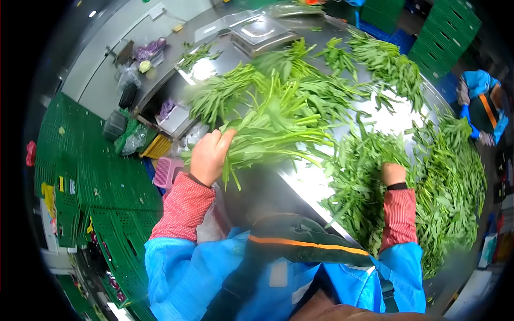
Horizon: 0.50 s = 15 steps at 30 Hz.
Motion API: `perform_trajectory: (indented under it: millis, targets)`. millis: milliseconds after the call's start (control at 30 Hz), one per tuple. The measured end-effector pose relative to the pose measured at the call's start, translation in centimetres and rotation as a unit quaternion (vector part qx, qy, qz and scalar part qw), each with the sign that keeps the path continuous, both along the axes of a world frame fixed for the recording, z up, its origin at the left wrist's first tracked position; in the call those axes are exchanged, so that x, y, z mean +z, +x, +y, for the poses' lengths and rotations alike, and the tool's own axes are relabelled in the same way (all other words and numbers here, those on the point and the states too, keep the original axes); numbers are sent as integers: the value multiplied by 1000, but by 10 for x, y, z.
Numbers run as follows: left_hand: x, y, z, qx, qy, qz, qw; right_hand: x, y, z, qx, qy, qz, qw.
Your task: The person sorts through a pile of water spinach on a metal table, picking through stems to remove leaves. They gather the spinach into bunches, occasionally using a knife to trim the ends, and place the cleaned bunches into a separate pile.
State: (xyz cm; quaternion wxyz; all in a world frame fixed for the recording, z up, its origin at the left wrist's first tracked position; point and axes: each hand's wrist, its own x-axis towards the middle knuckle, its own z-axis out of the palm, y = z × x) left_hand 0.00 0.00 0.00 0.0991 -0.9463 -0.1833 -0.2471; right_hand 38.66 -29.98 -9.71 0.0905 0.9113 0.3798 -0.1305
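My left hand (210,155) is closed round a bunch of leafy greens (273,131), long narrow leaves on pale green stems, much like water spinach. The bunch is held up near the left edge of the metal table, its cut stems pointing right. My right hand (393,174) reaches into a large heap of the same greens (358,171) on the right part of the table. Leaves cover its fingers, so whether they grip anything is hidden. More greens (225,91) lie just beyond the held bunch.
A metal scale (259,31) stands on the far side of the steel table (383,115). Green crates (96,155) are stacked at left, others (444,37) at far right. A pink basket (167,172) sits by my left forearm. A co-worker (484,107) in blue is at right.
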Motion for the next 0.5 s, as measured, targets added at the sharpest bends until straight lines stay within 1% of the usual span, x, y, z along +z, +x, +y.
perform_trajectory:
  millis: [33, 67, 100, 133, 167, 233, 300, 333, 367, 433, 500]
  targets:
    - [-2, 1, -5, 7, 7, -3, 1000, 4, 1, 2, -2, 119, -55, 991]
    - [-5, 0, -15, 18, 11, -4, 1000, 9, 4, 4, -24, 317, 66, 946]
    - [-7, -36, 32, 29, 6, 5, 1000, 24, -42, 73, -14, 429, 158, 889]
    - [-7, -43, 35, 38, 3, 14, 999, 59, -76, 98, 29, 444, 81, 892]
    - [-8, -51, 40, 45, 2, 21, 999, 79, -98, 120, 92, 478, 35, 873]
    - [-8, -69, 50, 62, -13, 42, 997, 89, -119, 164, 177, 517, -5, 838]
    - [-14, -88, 53, 79, -29, 47, 995, 88, -119, 199, 194, 498, 39, 844]
    - [-14, -99, 51, 91, -49, 43, 994, 92, -117, 213, 137, 492, 176, 842]
    - [-19, -113, 51, 108, -55, 35, 992, 83, -98, 225, 98, 451, 266, 847]
    - [-29, -140, 49, 147, -73, 28, 986, 80, -70, 245, 141, 373, 152, 904]
    - [-36, -163, 49, 174, -88, 19, 981, 47, -14, 276, 165, 441, 217, 855]
